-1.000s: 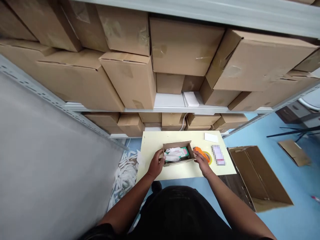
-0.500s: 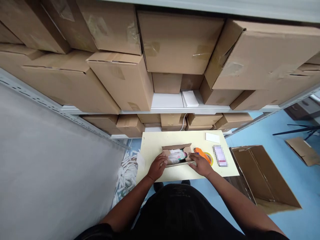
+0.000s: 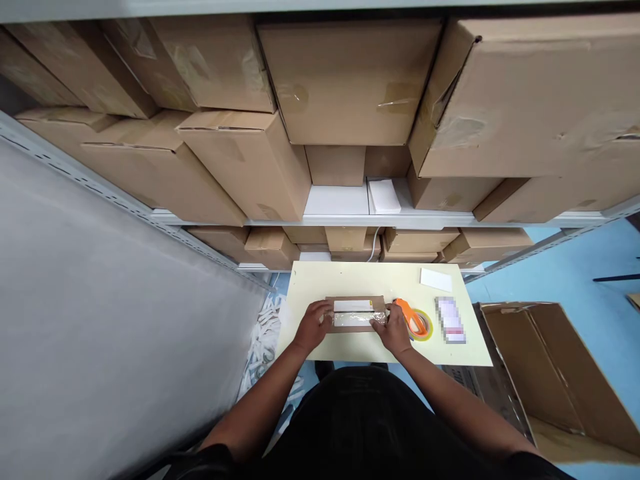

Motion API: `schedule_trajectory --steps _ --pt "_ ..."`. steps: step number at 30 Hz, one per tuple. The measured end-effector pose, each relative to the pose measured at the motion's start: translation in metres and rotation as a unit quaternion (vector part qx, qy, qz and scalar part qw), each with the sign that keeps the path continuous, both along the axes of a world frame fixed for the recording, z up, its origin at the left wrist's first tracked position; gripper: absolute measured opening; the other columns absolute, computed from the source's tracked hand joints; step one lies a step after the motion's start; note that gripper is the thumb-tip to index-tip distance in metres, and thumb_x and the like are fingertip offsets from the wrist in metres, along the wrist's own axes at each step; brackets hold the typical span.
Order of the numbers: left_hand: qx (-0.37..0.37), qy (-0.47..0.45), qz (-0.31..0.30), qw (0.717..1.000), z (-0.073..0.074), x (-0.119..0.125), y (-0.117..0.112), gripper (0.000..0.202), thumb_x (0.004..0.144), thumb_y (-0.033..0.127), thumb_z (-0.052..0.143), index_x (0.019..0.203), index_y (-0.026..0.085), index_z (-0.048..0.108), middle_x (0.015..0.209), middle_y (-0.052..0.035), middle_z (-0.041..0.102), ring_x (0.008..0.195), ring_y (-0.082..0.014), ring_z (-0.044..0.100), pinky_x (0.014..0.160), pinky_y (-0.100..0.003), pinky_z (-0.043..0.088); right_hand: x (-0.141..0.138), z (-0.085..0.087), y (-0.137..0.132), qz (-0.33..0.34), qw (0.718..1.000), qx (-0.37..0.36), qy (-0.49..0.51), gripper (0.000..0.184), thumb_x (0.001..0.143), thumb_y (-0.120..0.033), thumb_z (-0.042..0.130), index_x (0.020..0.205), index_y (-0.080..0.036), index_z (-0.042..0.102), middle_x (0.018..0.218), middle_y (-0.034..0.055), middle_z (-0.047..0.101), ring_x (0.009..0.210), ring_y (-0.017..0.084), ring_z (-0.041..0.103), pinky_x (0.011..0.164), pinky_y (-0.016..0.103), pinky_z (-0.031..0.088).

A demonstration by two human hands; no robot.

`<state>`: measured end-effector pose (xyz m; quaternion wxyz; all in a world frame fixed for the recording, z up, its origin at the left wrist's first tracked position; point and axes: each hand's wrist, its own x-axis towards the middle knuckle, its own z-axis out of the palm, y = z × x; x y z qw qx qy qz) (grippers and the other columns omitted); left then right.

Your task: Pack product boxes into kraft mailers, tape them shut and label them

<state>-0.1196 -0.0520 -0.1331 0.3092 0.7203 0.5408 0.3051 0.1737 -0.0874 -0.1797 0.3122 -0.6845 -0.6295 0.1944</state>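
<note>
A small flat cardboard box (image 3: 355, 310) lies on the pale yellow table with its long flaps folded down over the top. White label strips and a shiny strip of clear tape (image 3: 357, 319) run along it. My left hand (image 3: 313, 325) grips the left end, fingers curled at the edge. At the opposite end, my right hand (image 3: 394, 329) presses in with thumb on top and fingers around the side. Whatever lies inside the box is hidden. Right beside my right hand are an orange tape dispenser (image 3: 407, 315) and a yellow tape roll (image 3: 427, 331).
On the table (image 3: 310, 280), a white flat piece (image 3: 436, 279) and a blurred-out rectangular item (image 3: 451, 321) lie to the right. A large open carton (image 3: 540, 353) stands on the floor there. Shelves with many cartons (image 3: 350, 83) rise ahead; white scraps (image 3: 263, 340) lie left.
The box stood open with a plastic-wrapped item showing; now its flaps are down and the contents are covered. My hands stay at its two ends. The camera view has shifted slightly.
</note>
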Motion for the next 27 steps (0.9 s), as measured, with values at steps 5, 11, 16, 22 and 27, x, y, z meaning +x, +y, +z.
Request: schedule_trajectory --steps 5,11,16,22,27 --pt "0.042 0.072 0.006 0.997 -0.008 0.012 -0.01 0.024 0.096 0.033 0.059 0.115 0.021 0.069 0.132 -0.0115 0.063 0.131 -0.0278 0.054 0.115 -0.049 0.045 -0.002 0.01 -0.005 0.035 0.999 -0.031 -0.01 0.049 0.094 -0.049 0.058 0.131 -0.019 0.054 0.125 0.0172 0.059 0.119 0.034 0.059 0.103 0.053 0.05" --pt "0.076 0.124 -0.049 0.988 -0.002 0.024 0.002 0.018 0.096 0.023 0.055 0.102 0.021 0.071 0.126 -0.0147 0.068 0.128 -0.0362 0.055 0.111 -0.058 0.039 0.038 0.025 -0.017 0.041 0.992 -0.113 -0.026 0.044 0.099 -0.048 0.047 0.133 -0.023 0.061 0.123 0.0129 0.068 0.115 0.03 0.064 0.101 0.046 0.051" --pt "0.07 0.149 -0.088 0.982 -0.013 0.021 0.001 0.029 0.095 0.017 0.05 0.113 0.02 0.072 0.136 -0.0166 0.066 0.118 -0.0361 0.06 0.101 -0.054 0.044 0.077 0.006 -0.023 -0.036 0.959 -0.217 -0.176 0.031 0.091 -0.039 0.057 0.114 -0.025 0.071 0.112 0.0164 0.072 0.12 0.036 0.061 0.095 0.051 0.048" --pt "0.08 0.187 -0.105 0.973 -0.012 0.02 0.004 0.032 0.093 0.013 0.05 0.115 0.02 0.071 0.137 -0.0159 0.065 0.118 -0.0362 0.06 0.1 -0.053 0.044 0.066 -0.002 -0.01 -0.088 0.936 -0.268 -0.212 0.024 0.085 -0.033 0.059 0.1 -0.021 0.073 0.113 0.0206 0.071 0.124 0.041 0.057 0.095 0.057 0.042" --pt "0.081 0.173 -0.126 0.974 -0.014 0.029 -0.001 0.03 0.094 0.01 0.045 0.108 0.02 0.07 0.134 -0.0156 0.065 0.117 -0.0341 0.061 0.101 -0.053 0.045 0.086 0.025 -0.019 -0.172 0.948 -0.259 0.068 0.029 0.082 -0.049 0.052 0.075 -0.022 0.063 0.069 0.0075 0.067 0.078 0.03 0.068 0.068 0.038 0.052"
